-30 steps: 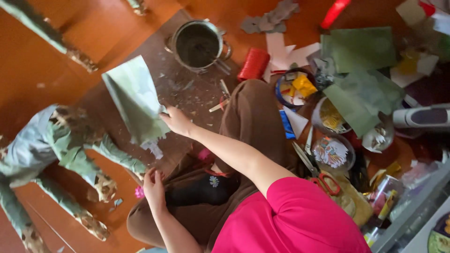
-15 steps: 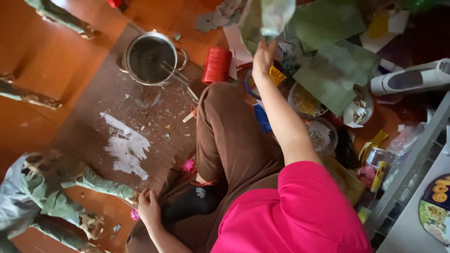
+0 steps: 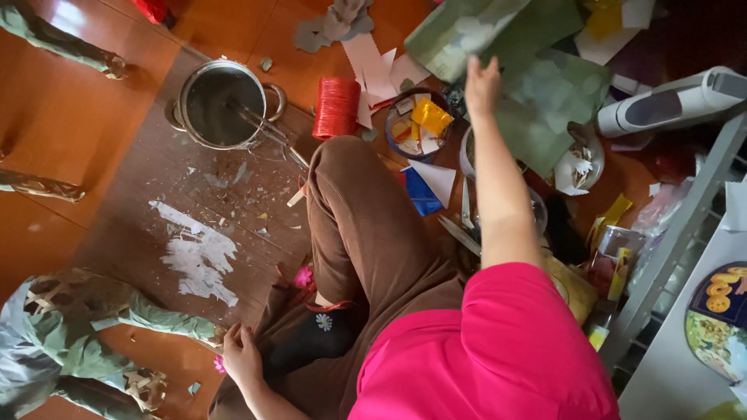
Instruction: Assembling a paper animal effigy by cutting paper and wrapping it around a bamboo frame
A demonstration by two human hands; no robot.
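The right hand [image 3: 482, 78] held a green paper sheet [image 3: 498, 27] up, and the left hand [image 3: 241, 356] rested half-open on the floor [image 3: 93, 155].

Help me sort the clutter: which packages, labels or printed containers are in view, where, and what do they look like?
Round tin lid: right edge, on pale surface; dark blue with yellow ring shapes.
Clear jar: floor by grey shelf frame; yellow label strip.
No screens or signs show.

A large green paper sheet [image 3: 498, 35] lies crumpled, tilted over a pile of paper scraps on the floor.
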